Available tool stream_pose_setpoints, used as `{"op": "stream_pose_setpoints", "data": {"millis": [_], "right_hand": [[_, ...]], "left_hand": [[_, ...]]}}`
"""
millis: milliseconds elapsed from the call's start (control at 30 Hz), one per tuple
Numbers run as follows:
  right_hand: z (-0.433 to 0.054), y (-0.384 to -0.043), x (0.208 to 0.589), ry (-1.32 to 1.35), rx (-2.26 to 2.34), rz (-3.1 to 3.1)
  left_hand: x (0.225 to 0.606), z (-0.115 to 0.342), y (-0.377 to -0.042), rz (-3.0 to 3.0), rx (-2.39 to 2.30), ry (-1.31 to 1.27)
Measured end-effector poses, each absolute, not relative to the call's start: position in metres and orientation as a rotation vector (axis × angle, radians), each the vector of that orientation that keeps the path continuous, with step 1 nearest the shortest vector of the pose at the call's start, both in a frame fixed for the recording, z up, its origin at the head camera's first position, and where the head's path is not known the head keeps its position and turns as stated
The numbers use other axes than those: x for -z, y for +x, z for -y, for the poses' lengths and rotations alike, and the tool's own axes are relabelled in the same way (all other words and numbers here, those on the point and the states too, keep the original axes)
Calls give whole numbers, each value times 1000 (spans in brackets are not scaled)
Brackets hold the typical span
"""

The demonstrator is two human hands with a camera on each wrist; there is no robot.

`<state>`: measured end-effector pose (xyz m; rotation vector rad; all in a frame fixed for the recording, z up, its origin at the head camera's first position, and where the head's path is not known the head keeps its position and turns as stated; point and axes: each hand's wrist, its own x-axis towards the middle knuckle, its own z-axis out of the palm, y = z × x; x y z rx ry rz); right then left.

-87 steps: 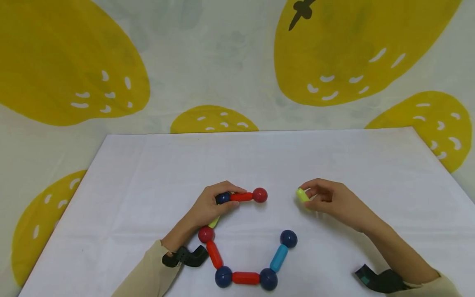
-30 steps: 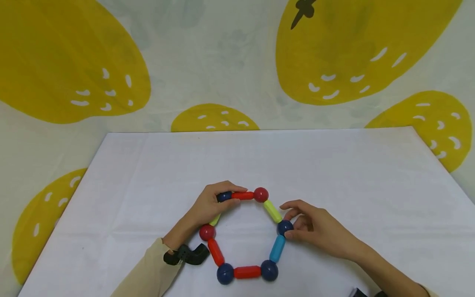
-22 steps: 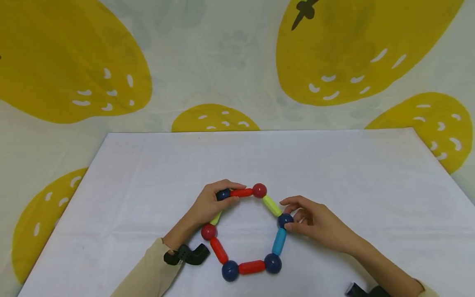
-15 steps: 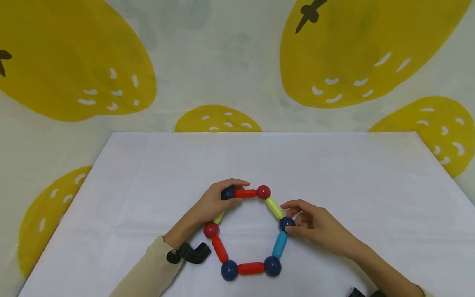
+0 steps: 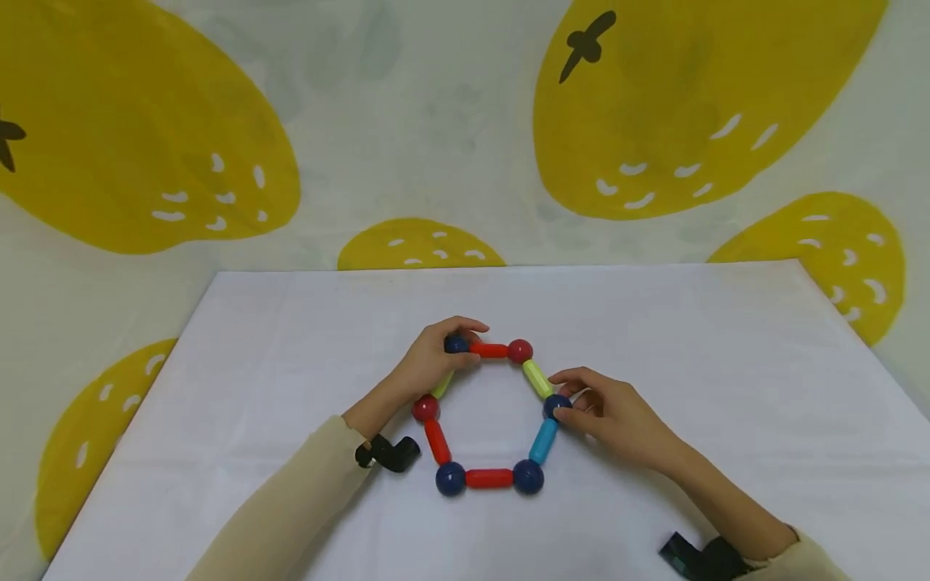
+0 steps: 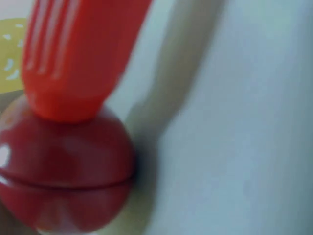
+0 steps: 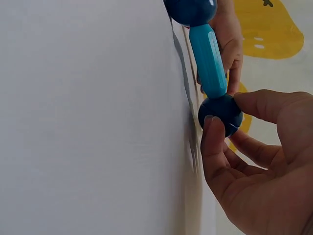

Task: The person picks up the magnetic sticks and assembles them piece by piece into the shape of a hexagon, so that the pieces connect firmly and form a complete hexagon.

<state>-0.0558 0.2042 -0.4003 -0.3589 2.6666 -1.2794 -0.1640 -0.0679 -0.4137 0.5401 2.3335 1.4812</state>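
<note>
A closed six-sided ring of toy balls and rods lies near the middle of the white table. My left hand [image 5: 429, 355] grips the dark blue ball [image 5: 456, 344] at its far left corner, partly covering it and the lime rod [image 5: 442, 385] beside it. At the right corner, my right hand [image 5: 610, 413] pinches another dark blue ball [image 7: 220, 113] between thumb and fingers. That ball joins a lime rod [image 5: 537, 379] and a light blue rod [image 7: 208, 61]. The left wrist view shows a red ball [image 6: 68, 161] and red rod [image 6: 83, 54] close up.
The ring's near side has two dark blue balls with a red rod [image 5: 489, 478] between them. Black wrist cameras sit on the left wrist [image 5: 392, 454] and right wrist [image 5: 701, 558]. A cloth with yellow fruit shapes [image 5: 697, 105] hangs behind the table [image 5: 291, 307].
The lime rod held earlier in my right hand now sits in the ring's upper right side. My right hand has moved to the blue ball. The whole ring appears farther from me.
</note>
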Motion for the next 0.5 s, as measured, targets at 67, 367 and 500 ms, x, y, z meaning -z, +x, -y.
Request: {"op": "stream_pose_setpoints", "data": {"millis": [67,367,500], "right_hand": [[-203,-63,401,-340,1280,-2684],[-202,-82,407,-282,1278,-2729],[-202,-82,409,-279,1264,-2747]], "left_hand": [[415,66,-170,-2370,-1469,530],[415,65,-185,-2573,-1322,500],[412,69,-180,-2658,-1259,462]]}}
